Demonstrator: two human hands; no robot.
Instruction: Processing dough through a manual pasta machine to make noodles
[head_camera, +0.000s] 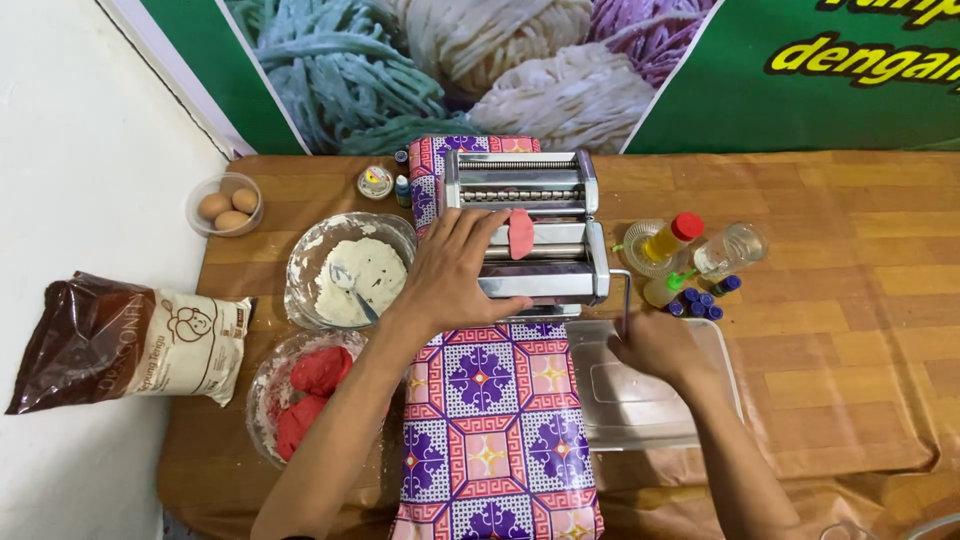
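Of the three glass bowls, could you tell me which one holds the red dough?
The glass bowl nearest the person, under the left forearm; the other two hold white flour and eggs.

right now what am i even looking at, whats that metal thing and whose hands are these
This single picture comes from a camera worn on a person's head, looking down at their own two bare hands over a wooden table. The metal thing is a hand-cranked pasta roller standing on a purple patterned cloth. The left hand rests on top of the roller, beside a strip of pink dough sitting in the rollers. The right hand grips the crank handle, above a clear plastic tray. On the left sit a bowl of flour, a bowl of red dough, three eggs in a small bowl and a flour bag. Small bottles stand to the right.
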